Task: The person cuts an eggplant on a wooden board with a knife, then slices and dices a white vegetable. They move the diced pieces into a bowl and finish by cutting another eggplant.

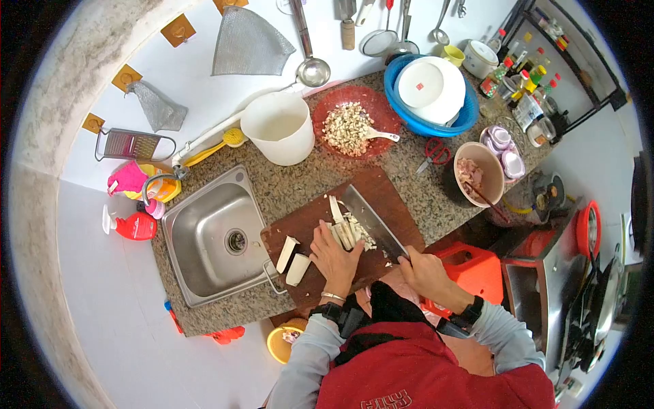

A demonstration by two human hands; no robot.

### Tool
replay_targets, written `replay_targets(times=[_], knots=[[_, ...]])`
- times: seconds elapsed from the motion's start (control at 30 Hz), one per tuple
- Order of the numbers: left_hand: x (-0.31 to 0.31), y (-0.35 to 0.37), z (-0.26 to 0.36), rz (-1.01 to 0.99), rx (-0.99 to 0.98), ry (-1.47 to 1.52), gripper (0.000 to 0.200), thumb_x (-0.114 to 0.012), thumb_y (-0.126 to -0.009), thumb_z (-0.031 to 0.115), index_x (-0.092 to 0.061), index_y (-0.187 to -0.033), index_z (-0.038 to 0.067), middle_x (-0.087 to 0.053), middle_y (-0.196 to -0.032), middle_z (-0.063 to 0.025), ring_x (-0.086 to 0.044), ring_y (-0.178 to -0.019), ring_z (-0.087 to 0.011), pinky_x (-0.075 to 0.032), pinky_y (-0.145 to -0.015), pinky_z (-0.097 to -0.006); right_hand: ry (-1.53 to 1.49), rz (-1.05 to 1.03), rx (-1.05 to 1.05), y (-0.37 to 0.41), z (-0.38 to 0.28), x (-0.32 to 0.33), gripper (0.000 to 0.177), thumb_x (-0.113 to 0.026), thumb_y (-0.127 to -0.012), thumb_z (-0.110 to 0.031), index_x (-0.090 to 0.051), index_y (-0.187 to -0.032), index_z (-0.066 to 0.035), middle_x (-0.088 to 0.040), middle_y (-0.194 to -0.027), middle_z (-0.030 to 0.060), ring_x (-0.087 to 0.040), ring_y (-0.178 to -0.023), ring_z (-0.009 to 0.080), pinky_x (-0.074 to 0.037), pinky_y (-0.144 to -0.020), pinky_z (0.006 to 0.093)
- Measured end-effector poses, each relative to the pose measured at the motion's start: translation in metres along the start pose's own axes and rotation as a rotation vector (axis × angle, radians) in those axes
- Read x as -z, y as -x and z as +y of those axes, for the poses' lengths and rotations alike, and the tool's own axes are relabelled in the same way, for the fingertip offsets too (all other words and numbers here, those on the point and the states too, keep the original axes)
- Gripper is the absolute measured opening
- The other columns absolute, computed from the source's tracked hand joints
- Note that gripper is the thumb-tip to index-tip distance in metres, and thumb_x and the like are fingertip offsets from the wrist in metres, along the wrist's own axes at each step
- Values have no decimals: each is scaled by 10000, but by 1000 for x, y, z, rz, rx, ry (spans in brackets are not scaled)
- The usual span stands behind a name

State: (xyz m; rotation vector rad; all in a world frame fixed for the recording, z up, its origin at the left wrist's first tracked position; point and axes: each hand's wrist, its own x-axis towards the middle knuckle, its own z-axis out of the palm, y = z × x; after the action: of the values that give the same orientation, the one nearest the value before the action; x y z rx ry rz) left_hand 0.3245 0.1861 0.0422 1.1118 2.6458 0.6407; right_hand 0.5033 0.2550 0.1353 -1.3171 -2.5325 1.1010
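Observation:
My left hand [334,258] presses its fingers on long pale strips [344,230], possibly king oyster mushroom, on the brown cutting board [385,185]. The handle of a wide kitchen knife [375,221] is in my right hand [432,276]. Its blade lies just right of the strips, pointing toward the far side. Small chopped bits [364,236] are spread between the strips and the blade. Two thick pale chunks [298,269] rest on the board's left part, beside my left hand.
A steel sink [197,276] adjoins the board's left side. Behind the board are a white bucket [262,129], a red basin [323,112] of diced pieces with a spoon, and a blue basin [392,95]. Scissors [432,158] and a meat bowl [496,167] stand to the right.

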Motion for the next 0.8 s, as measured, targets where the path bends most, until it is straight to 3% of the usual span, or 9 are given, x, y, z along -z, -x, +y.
replay_targets(times=[0.2,0.3,0.5,0.8], knots=[[2,-12,-31,4,-177,-10,868,-747,-715,280,-311,-1418,16,-398,-1370,-182,-423,-1175,-363,-359,-920,-489,-1,-26,12,-3,9,0,204,-507,-925,-226,-515,-950,-24,-590,-669,247,-592,-647,451,-451,-564,547],[15,-25,-41,-114,-311,65,798,-708,-737,185,-320,-1409,3,-395,-1394,-188,-410,-1212,-362,-346,-958,-502,27,-45,21,-4,11,-1,205,-507,-928,-230,-513,-968,-29,-593,-665,240,-593,-643,450,-454,-560,548],[-3,-27,-35,45,-309,54,776,-737,-732,186,-356,-1388,21,-428,-1347,-176,-403,-1228,-351,-330,-982,-489,56,-60,74,-12,8,-6,200,-497,-930,-219,-507,-1000,-32,-607,-658,225,-602,-618,441,-466,-543,543],[0,-14,-47,20,-438,220,671,-746,-748,156,-431,-1323,10,-445,-1309,-181,-448,-1182,-370,-345,-990,-442,133,-78,120,-27,6,-21,187,-500,-925,-211,-496,-988,-35,-619,-656,209,-612,-605,424,-480,-529,528]])
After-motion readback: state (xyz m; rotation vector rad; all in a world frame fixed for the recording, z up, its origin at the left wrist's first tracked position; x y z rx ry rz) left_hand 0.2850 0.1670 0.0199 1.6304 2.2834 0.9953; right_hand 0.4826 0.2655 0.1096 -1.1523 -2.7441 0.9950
